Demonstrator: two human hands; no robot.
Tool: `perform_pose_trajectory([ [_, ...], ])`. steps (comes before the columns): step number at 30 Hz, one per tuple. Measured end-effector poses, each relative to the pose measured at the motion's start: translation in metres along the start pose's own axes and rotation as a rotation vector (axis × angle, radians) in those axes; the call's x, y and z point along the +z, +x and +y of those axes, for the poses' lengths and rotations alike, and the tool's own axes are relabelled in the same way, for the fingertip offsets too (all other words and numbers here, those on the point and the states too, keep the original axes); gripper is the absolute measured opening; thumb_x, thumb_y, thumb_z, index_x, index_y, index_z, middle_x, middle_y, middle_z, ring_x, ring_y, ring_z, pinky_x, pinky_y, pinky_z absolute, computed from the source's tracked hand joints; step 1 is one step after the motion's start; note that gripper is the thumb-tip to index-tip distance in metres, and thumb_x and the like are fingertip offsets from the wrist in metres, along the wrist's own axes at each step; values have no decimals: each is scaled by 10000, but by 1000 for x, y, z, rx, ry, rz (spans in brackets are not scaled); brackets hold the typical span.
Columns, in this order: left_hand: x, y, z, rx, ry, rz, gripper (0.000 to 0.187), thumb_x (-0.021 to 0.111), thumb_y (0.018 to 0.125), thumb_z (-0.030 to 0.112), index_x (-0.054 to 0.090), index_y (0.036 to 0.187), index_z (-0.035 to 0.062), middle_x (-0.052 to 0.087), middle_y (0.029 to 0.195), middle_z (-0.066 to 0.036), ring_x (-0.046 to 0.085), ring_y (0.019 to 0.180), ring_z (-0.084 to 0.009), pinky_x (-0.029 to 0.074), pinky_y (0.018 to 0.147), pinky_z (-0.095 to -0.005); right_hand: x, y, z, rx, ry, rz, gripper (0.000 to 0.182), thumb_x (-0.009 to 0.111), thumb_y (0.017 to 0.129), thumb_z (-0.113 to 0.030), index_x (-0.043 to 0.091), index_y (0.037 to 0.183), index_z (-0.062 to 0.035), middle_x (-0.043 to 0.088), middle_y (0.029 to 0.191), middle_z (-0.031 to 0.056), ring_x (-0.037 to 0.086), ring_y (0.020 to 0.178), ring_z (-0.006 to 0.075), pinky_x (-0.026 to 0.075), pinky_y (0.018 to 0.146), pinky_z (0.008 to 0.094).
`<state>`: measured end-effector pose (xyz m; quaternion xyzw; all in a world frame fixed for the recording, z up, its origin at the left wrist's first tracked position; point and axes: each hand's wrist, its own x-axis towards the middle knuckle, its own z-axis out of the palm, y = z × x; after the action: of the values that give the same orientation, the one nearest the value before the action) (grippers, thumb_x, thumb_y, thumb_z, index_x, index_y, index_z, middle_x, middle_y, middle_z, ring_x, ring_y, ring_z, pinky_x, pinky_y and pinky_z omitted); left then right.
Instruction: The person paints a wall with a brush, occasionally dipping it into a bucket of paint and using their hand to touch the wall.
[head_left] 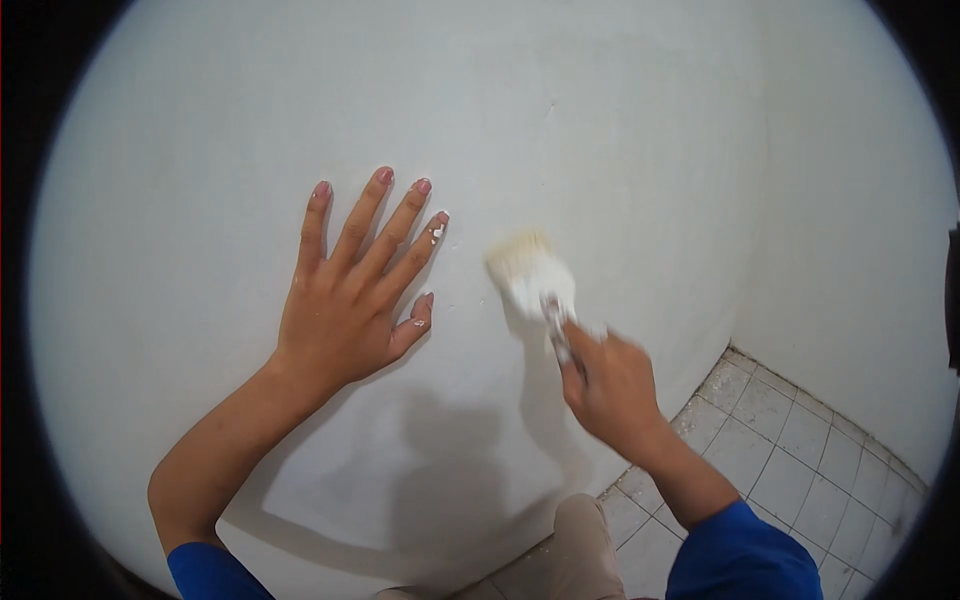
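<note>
My left hand (350,280) lies flat against the white wall (200,200), fingers spread, with white paint spots on the fingertips and thumb. To its right, my right hand (612,385) is wrapped round the handle of a wide paintbrush (535,278). The pale yellowish bristles point up and to the left, right at the wall, and the lower part of the brush head is white. Brush and right hand are slightly blurred by motion. A few small marks show on the wall between the left hand and the bristles.
A second wall (860,200) meets this one at a corner on the right. Below lies a tiled floor (800,470) with white specks and dark joints. My trouser leg (582,545) is at the bottom, near the wall's foot. Shadows fall on the lower wall.
</note>
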<state>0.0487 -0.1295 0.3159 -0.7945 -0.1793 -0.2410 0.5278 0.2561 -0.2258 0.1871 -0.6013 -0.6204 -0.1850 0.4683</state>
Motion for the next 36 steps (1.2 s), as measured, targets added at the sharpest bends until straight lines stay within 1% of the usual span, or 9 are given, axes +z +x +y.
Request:
perform_pose_trajectory([
  [4,5,0,0,-7,-2,7,543,551,792,320,526,1305,143,352,1491,-77,251,1409,-312,121,1131,-598,-37,-26,12,194,123,-454,272,613,801,-74,661,1063,-19,543,572,190,519,522,366,415,520,425],
  [7,5,-4,0,-16,-10,12,544,546,794,321,522,1308,145,349,1493,-75,249,1410,-310,118,1133,-596,-67,-5,-2,2,83,-311,385,539,772,-46,635,1146,-52,574,599,170,559,549,357,459,576,454],
  [11,7,-12,3,-23,0,0,551,545,793,322,515,1315,147,343,1498,-70,247,1412,-305,120,1134,-592,-72,60,-14,-176,121,284,346,538,802,-61,633,1133,-21,574,635,212,528,526,374,428,563,424],
  [18,5,-10,3,-20,-19,-21,553,534,800,322,510,1325,151,344,1498,-64,249,1411,-300,114,1137,-587,-15,83,20,-193,-18,270,381,545,830,-51,601,1206,-29,484,558,208,488,462,318,397,506,400],
  [20,4,-13,5,-23,-17,-19,556,535,802,318,504,1331,150,343,1498,-62,248,1411,-298,116,1136,-588,-12,28,18,-13,9,18,424,534,803,-32,586,1223,-45,518,591,226,510,550,414,409,540,463],
  [24,3,-36,19,-67,-41,-61,577,582,789,289,491,1343,156,341,1498,-58,246,1411,-297,129,1132,-593,6,-73,36,287,187,-315,308,577,834,-90,630,1129,-21,563,682,254,550,632,427,458,595,415],
  [29,-18,-94,43,-183,-193,-253,619,658,753,241,487,1343,164,348,1492,-50,245,1411,-295,147,1126,-600,0,-175,55,618,331,-413,262,618,868,-107,622,1106,2,639,777,116,600,667,192,468,667,312],
  [32,-34,-148,61,-260,-216,-338,591,678,746,240,516,1308,156,361,1482,-60,265,1401,-303,164,1117,-610,5,-201,48,636,689,-219,297,614,879,-63,581,1164,13,620,917,15,550,725,102,455,664,276],
  [36,-67,-223,86,-385,-467,-469,504,707,740,224,579,1219,135,378,1463,-99,331,1368,-312,214,1109,-596,17,-196,7,706,971,-429,371,615,872,-2,479,1217,-4,585,921,14,487,700,30,394,610,197],
])
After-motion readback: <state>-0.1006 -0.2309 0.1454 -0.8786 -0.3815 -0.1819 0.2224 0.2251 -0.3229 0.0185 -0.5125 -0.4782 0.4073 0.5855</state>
